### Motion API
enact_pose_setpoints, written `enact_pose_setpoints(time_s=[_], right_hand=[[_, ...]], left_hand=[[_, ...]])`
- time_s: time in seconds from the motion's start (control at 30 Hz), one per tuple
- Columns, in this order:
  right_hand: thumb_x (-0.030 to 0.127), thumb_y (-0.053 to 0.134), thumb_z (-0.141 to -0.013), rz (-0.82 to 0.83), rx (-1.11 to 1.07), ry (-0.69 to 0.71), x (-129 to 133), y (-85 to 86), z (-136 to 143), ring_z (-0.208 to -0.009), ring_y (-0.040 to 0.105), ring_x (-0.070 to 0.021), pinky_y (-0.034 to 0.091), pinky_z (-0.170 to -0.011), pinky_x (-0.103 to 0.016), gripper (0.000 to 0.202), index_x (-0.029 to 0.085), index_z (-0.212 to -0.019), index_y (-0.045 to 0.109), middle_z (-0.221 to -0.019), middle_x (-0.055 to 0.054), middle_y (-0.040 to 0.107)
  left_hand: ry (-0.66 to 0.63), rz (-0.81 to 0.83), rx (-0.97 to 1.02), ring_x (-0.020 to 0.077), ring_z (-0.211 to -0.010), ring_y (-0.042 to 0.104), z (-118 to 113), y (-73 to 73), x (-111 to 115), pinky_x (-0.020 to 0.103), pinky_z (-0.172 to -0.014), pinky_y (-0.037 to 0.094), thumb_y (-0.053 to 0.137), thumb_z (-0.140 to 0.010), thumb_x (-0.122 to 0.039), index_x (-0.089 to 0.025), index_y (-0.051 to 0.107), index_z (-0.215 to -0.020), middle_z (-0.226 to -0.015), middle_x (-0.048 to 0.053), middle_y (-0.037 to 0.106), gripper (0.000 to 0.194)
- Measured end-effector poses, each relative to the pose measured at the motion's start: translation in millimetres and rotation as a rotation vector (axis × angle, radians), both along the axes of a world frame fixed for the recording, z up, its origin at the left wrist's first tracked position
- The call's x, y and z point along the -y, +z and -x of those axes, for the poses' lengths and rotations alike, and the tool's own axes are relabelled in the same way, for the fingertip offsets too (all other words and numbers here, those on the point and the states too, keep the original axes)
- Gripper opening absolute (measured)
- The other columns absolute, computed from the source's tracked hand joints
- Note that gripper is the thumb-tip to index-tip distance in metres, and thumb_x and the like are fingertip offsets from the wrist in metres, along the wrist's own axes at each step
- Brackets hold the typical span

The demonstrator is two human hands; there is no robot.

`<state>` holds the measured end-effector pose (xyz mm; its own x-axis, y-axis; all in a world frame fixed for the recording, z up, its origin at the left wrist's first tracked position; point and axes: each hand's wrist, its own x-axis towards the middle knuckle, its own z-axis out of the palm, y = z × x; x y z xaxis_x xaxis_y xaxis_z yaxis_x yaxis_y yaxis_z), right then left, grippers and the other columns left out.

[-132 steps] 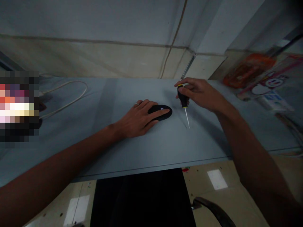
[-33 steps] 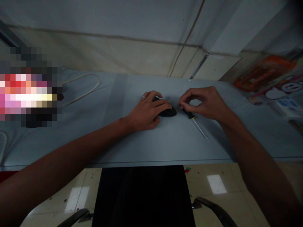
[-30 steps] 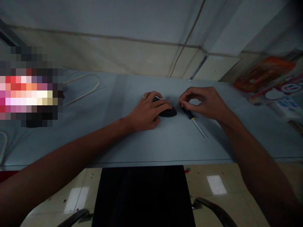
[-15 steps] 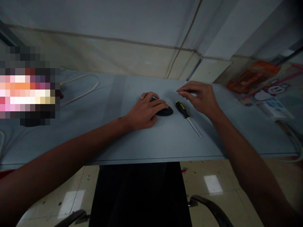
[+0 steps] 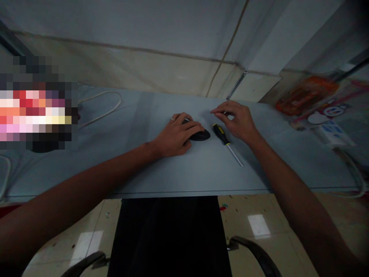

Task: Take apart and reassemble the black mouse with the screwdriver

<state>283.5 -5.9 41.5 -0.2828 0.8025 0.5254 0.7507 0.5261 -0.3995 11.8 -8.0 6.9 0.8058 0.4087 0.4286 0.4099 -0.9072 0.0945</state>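
Observation:
My left hand (image 5: 177, 134), with a ring on one finger, is wrapped over a black computer mouse (image 5: 201, 135) on the grey table (image 5: 173, 177). Part of the mouse is hidden under the fingers. To the right of the mouse lies a screwdriver (image 5: 221, 134) with a black and yellow handle, its metal shaft pointing toward the table's front edge. My right hand (image 5: 235, 120) hovers just above and right of the screwdriver's handle. Its thumb and fingertips are pinched together; anything between them is too small to make out.
A white cable (image 5: 111, 92) loops at the left beside a pixelated area. At the right are an orange item (image 5: 308, 94) in clear plastic and a white power strip (image 5: 334, 132) with a cord. A tiled wall (image 5: 144, 69) stands behind the table.
My right hand has moved slightly left, closer over the screwdriver handle, still pinched. My left hand stays on the mouse. The view has shifted a little.

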Motion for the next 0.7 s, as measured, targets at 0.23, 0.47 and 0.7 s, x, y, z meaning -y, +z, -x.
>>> enact_pose_setpoints(time_s=[0.23, 0.47, 0.7], right_hand=[[0.021, 0.064, -0.088, 0.088, 0.058, -0.031, -8, -9.4, 3, -0.073, 0.065, -0.0183, 0.052, -0.072, -0.034, 0.03, 0.021, -0.114, 0.08, -0.092, -0.006, 0.076], [0.014, 0.059, -0.081, 0.114, 0.228, -0.112, -9, -13.8, 12, -0.089, 0.065, -0.0241, 0.049, -0.086, -0.039, 0.049, 0.023, -0.128, 0.073, -0.091, -0.005, 0.075], [0.016, 0.06, -0.08, 0.155, 0.281, -0.174, -5, -6.7, 28, -0.093, 0.066, -0.0272, 0.049, -0.088, -0.042, 0.053, 0.023, -0.132, 0.069, -0.092, -0.006, 0.075]], left_hand=[[0.0, 0.004, -0.009, 0.0315, -0.127, 0.048, 0, 2.8, 1, 0.051, -0.105, 0.039, 0.054, -0.085, -0.012, -0.022, 0.058, -0.141, -0.147, 0.004, 0.064, 0.056], [-0.001, 0.013, -0.016, 0.0304, -0.128, 0.049, 1, 5.0, 3, 0.05, -0.107, 0.039, 0.055, -0.085, -0.011, -0.022, 0.059, -0.14, -0.147, 0.004, 0.064, 0.056], [-0.008, -0.009, -0.016, 0.0311, -0.127, 0.049, 0, 2.9, 3, 0.051, -0.106, 0.04, 0.054, -0.087, -0.012, -0.022, 0.058, -0.141, -0.146, 0.006, 0.064, 0.055]])
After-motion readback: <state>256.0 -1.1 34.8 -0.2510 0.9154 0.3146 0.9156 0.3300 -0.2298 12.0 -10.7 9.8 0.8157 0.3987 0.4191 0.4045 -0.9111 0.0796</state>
